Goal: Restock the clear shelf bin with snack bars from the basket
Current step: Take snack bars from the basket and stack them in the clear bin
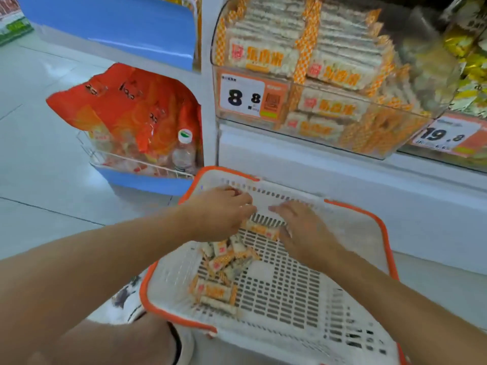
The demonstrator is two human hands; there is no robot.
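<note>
A single head-worn wide-angle camera looks forward and steeply down from above a crouching person, whose forearms enter from the lower left and lower right edges. The view sits close over the white basket (290,280) with an orange rim, which fills the lower centre; the left hand (221,214) and right hand (303,227) meet near the frame's middle. The lens faces the shelving: the clear shelf bin (316,101) stands in the upper right, apparently just behind the basket, though motion blur softens its edges. Floor tiles (39,167) stretch away at left. Straight lines bow toward the frame's borders.
</note>
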